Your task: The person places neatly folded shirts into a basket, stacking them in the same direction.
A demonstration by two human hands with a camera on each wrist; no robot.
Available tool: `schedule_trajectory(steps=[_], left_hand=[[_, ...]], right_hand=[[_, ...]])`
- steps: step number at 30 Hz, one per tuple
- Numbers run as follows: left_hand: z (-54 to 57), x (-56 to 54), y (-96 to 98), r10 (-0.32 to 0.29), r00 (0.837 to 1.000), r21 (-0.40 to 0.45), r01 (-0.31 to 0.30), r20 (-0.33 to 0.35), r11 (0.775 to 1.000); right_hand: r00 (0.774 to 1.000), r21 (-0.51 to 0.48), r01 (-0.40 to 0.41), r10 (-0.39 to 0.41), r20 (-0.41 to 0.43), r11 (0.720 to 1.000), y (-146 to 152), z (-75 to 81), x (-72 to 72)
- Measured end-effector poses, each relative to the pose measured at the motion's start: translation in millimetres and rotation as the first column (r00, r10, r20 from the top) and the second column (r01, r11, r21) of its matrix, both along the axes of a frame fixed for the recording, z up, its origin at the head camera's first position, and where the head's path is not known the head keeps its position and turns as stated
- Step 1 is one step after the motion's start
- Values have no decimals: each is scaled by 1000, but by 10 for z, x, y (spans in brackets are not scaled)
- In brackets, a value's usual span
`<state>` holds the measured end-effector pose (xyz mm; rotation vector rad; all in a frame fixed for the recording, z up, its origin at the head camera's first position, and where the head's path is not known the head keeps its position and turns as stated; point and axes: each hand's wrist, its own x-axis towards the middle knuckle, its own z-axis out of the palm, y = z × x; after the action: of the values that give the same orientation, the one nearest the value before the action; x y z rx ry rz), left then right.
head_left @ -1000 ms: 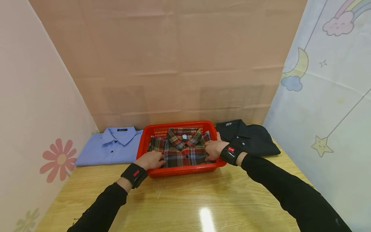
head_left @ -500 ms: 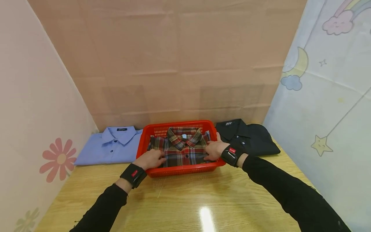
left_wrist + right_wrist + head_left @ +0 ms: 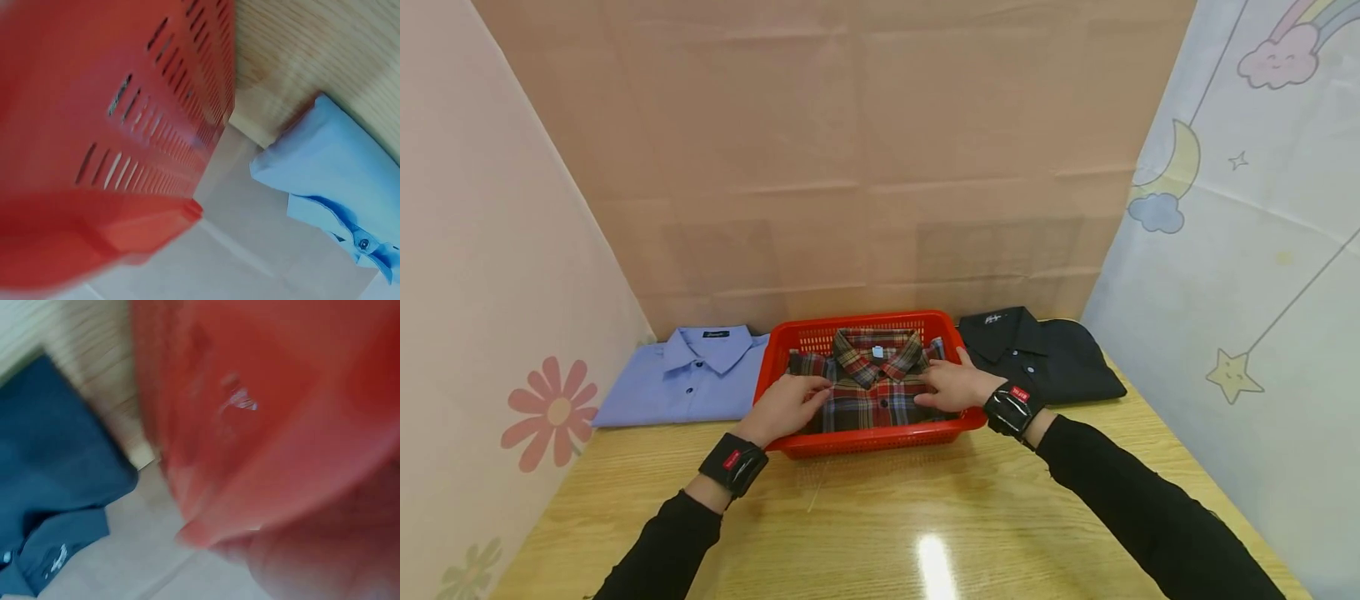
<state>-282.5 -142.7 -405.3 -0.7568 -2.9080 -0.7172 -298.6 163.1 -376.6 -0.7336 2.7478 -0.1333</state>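
A folded plaid shirt point(image 3: 883, 407), red, yellow and dark, lies collar-up inside a red plastic basket point(image 3: 868, 440). My left hand point(image 3: 782, 407) reaches over the basket's front left corner, its loosely extended fingers over the shirt's left side. Across from it, my right hand point(image 3: 953, 388) spans the right rim with fingers spread over the shirt's right side. Neither hand grips the cloth. In the left wrist view the slotted basket wall point(image 3: 162, 106) fills the left side. The right wrist view shows the blurred basket point(image 3: 262, 437) and part of the right hand point(image 3: 325, 562).
A folded light blue shirt point(image 3: 700, 387) lies left of the basket, and a folded black shirt point(image 3: 1063, 367) lies to its right. All stand on a wood-grain table point(image 3: 820, 533). Brown paper point(image 3: 865, 167) backs the table, with printed sheets on both sides.
Both hands have eased off the plaid shirt and drawn slightly outward, their fingers straightening from a more curled pose. The basket and the shirts stay where they were.
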Motion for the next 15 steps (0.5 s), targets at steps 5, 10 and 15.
schedule_trajectory(steps=[5,10,15], left_hand=[[-4,44,-84,44,997,59,-40,-64,997],[-11,121,-192,73,984,111,-55,-163,992],[-17,159,-340,142,973,169,-112,-181,979]], right_hand=[[997,-149,-30,19,-72,988,-121,23,89],[1000,-335,26,-22,14,942,-256,10,178],[995,-424,78,-46,85,902,-366,-40,263]])
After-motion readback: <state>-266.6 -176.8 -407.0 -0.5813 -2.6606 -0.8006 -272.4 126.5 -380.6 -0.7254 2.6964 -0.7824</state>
